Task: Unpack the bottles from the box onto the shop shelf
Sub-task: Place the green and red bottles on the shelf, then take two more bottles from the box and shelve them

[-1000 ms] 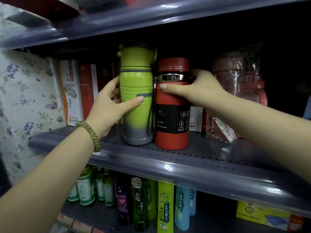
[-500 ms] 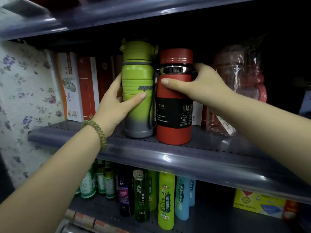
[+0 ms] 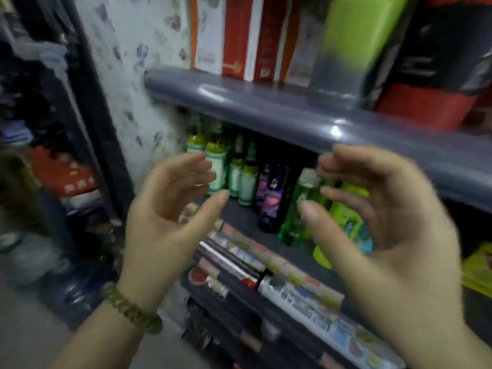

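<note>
The view is blurred by motion. A green bottle with a grey base (image 3: pixel 346 43) and a red bottle with a black label (image 3: pixel 431 83) stand side by side on the grey shelf (image 3: pixel 266 107) at the top right. My left hand (image 3: pixel 170 217), with a green bead bracelet on the wrist, and my right hand (image 3: pixel 383 217) hover below the shelf edge, palms facing each other, fingers apart, holding nothing. No box is in view.
Flat red and white cartons (image 3: pixel 239 35) stand left of the green bottle. On the lower shelf stand several small green, purple and yellow bottles (image 3: pixel 247 179). Rolled packages (image 3: pixel 266 267) lie beneath. Floral wallpaper (image 3: pixel 138 75) covers the left wall, and stacked goods (image 3: pixel 61 171) sit on the floor.
Both hands have let go of the green and red bottles and dropped below the shelf edge. The view has swung down and to the left.
</note>
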Demonstrator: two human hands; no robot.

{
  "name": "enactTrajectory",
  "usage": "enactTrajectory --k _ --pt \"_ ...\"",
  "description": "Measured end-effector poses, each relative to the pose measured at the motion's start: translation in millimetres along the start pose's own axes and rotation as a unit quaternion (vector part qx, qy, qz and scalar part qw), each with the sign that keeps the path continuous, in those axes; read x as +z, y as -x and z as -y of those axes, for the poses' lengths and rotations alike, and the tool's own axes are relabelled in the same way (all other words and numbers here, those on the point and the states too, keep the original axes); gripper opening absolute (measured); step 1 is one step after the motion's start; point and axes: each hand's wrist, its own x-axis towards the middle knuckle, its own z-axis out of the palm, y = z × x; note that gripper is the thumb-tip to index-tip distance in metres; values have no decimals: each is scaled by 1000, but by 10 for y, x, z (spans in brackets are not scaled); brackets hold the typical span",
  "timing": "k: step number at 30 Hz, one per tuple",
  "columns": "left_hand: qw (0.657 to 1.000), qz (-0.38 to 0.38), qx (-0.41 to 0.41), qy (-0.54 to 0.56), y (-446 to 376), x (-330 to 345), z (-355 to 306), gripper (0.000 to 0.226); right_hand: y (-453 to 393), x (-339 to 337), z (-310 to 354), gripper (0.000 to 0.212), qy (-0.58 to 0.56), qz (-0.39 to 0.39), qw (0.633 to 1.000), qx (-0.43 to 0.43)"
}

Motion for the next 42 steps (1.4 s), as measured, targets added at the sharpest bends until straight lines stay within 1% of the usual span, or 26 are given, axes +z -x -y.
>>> enactTrajectory --k 3,6,8,12,13,16,18,20,24,27,30,32,34,40,42 --pt "993 -58 -82 -55 655 -435 416 46 480 606 -410 42 -44 112 990 79" --pt "974 -112 -155 -123 1326 -822 791 43 973 1120 -809 39 -77 201 968 132" --pt "954 -154 -205 -155 1813 -1059 1024 44 1373 1454 -1067 39 -101 254 946 173" --pt "905 -252 -281 -196 2800 -1366 1481 44 2257 2102 -1577 41 -111 364 899 216" --pt "895 -264 -296 -203 2954 -1377 1557 44 2421 2187 -1672 40 -112 380 892 218" --pt "851 -301 -362 -233 3678 -1489 1979 48 3205 2579 -2073 39 -111 434 859 248" --pt "827 -308 -400 -250 4180 -1524 2315 51 3734 2790 -2354 38 -105 462 835 280" --pt "800 -313 -441 -260 4700 -1525 2639 49 4264 2955 -2614 38 -91 486 813 307" --pt "749 -299 -517 -286 5772 -1482 3389 43 5355 3187 -3202 38 -50 558 748 355" --pt "718 -268 -558 -319 6492 -1434 3942 41 6131 3276 -3671 36 -25 601 719 347" --pt "697 -236 -584 -343 7031 -1358 4408 42 6755 3305 -4085 34 15 646 690 326" --pt "682 -229 -600 -349 7255 -1331 4648 44 7032 3324 -4297 38 37 667 676 310" --pt "674 -227 -610 -349 7436 -1315 4843 46 7241 3358 -4458 45 44 676 669 306" --pt "661 -234 -620 -352 7734 -1337 5224 63 7645 3588 -4710 69 41 688 674 267" --pt "661 -215 -624 -356 7790 -1379 5321 72 7722 3667 -4746 75 34 691 674 260"
